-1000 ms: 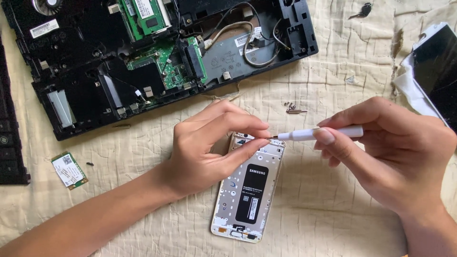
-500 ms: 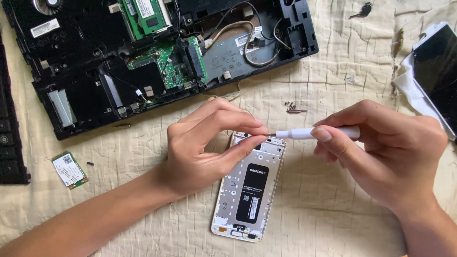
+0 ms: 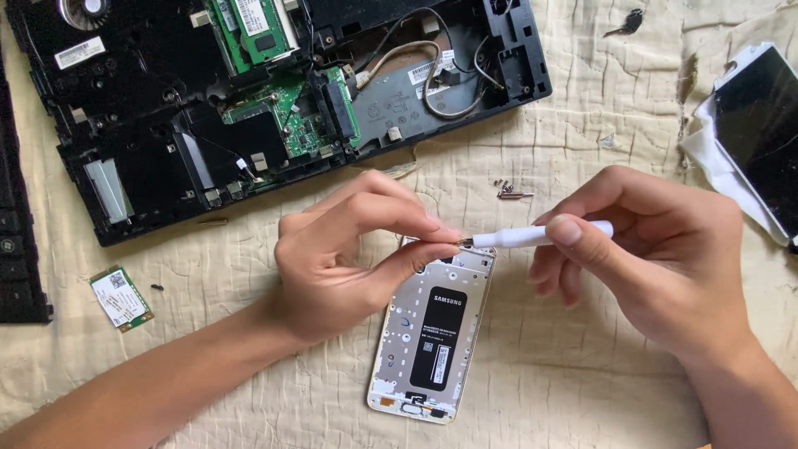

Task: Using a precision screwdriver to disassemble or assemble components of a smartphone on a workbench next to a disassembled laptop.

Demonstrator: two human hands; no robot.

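**Screwdriver tip pinched above an opened phone**

A small card [image 3: 121, 297] is seen at the far left, below the opened laptop [image 3: 274, 100]. The screwdriver's tip is pinched by the left hand [image 3: 345, 254], over the top edge of the phone [image 3: 432, 333] lying on the cloth [image 3: 582, 391]. Loose screws [image 3: 509, 191] are seen beyond. The white screwdriver [image 3: 540, 236] is gripped by the right hand [image 3: 657, 258].

left hand [image 3: 349, 258] pinches the tip of a white screwdriver [image 3: 540, 236] held by right hand [image 3: 657, 258] over an opened phone [image 3: 432, 333].
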